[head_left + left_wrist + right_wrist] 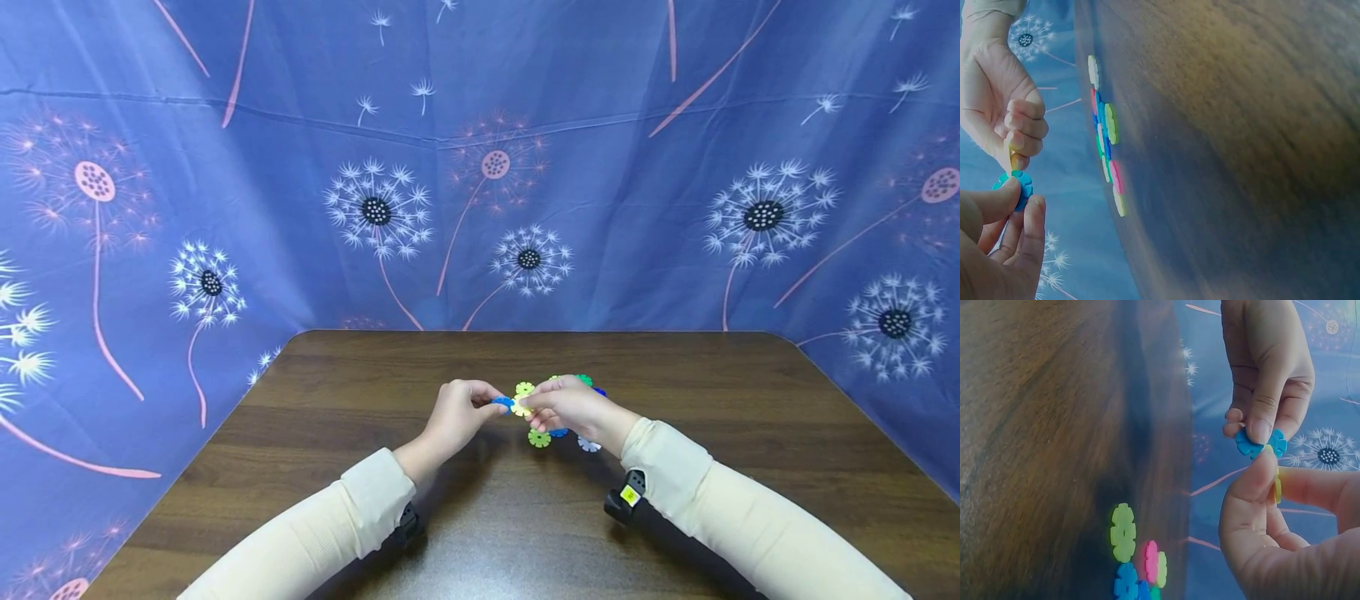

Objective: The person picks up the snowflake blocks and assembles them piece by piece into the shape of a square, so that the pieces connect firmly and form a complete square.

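Note:
My left hand pinches a blue notched, flower-shaped plastic disc between thumb and fingers. Opposite it, my right hand pinches a yellow disc of the same kind, turned edge-on in the right wrist view. The two discs meet at their edges, crossing each other at an angle. Both hands are raised above the table, as the wrist views show. My fingers cover part of each disc.
Several more discs lie on the wooden table, partly hidden behind my right hand: a yellow-green one, a white one, a green one and a pink one among them. A blue dandelion-print cloth hangs behind the table.

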The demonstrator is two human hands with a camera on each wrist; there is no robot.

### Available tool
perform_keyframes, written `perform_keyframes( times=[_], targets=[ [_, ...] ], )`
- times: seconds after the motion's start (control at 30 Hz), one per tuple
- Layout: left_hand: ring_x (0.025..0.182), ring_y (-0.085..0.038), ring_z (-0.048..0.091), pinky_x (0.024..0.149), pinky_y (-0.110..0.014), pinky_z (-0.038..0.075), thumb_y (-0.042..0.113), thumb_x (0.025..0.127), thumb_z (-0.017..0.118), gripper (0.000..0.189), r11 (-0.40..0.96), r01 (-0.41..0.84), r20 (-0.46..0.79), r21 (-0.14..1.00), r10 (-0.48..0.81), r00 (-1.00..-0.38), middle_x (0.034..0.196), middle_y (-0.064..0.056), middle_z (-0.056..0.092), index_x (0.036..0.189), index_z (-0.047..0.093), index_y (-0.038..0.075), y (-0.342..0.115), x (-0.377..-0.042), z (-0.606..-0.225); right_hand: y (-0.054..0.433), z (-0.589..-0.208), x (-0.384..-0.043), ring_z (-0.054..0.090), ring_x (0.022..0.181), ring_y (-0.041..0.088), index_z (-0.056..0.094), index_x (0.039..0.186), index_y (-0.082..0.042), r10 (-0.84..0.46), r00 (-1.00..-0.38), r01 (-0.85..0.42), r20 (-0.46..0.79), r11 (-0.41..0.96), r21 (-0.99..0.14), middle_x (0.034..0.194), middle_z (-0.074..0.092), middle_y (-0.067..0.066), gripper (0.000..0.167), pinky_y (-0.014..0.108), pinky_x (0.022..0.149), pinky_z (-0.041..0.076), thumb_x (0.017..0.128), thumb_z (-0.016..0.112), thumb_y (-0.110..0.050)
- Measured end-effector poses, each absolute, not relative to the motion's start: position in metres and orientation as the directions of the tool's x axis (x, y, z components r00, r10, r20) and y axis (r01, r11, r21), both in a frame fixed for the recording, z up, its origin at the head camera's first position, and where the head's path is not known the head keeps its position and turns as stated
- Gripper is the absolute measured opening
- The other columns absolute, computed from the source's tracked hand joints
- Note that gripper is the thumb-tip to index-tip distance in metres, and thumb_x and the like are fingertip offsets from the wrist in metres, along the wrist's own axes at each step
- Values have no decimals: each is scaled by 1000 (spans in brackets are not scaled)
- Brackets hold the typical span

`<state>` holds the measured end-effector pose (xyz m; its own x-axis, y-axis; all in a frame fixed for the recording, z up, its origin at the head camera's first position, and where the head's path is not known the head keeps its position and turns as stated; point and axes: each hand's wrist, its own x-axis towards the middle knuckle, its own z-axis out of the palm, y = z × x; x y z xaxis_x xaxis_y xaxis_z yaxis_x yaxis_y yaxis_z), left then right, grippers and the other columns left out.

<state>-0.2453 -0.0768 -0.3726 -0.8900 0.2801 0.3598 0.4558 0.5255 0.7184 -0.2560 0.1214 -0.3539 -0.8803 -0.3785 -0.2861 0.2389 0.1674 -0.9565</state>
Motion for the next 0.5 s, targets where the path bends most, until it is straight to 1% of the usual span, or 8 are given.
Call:
perform_keyframes(
  times=[0.13, 0.23, 0.37, 0.5],
  targets=[
    [66, -5, 63, 59, -19, 50, 11, 80, 78, 5, 531, 467, 377, 707, 277, -884, 77, -2, 75, 82, 76, 8, -76, -244, -371, 121, -353, -257, 58, 56, 8, 58, 96, 2, -400, -869, 248, -292, 160, -955, 67, 61, 2, 9, 21, 61, 53, 92, 60, -6],
    [63, -4, 60, 58, -19, 48, 9, 79, 79, 4, 535, 474, 392, 699, 267, -880, 75, -3, 74, 80, 76, 6, -74, -242, -370, 120, -352, -257, 58, 56, 7, 58, 94, 1, -420, -855, 261, -303, 155, -953, 66, 61, 1, 6, 20, 59, 52, 92, 59, -4],
    [61, -2, 55, 56, -18, 46, 7, 77, 79, 4, 541, 470, 401, 697, 249, -881, 74, -4, 74, 78, 76, 5, -71, -242, -369, 118, -351, -257, 57, 55, 6, 57, 92, 1, -417, -852, 276, -316, 154, -949, 65, 60, 1, 3, 18, 57, 51, 93, 57, -3],
    [60, -2, 55, 55, -19, 46, 6, 77, 79, 4, 546, 469, 396, 694, 254, -882, 73, -4, 74, 77, 76, 4, -72, -242, -371, 116, -355, -258, 57, 54, 6, 58, 94, 3, -403, -855, 288, -328, 158, -944, 66, 60, 2, 5, 18, 57, 50, 94, 56, -2]
  ],
)
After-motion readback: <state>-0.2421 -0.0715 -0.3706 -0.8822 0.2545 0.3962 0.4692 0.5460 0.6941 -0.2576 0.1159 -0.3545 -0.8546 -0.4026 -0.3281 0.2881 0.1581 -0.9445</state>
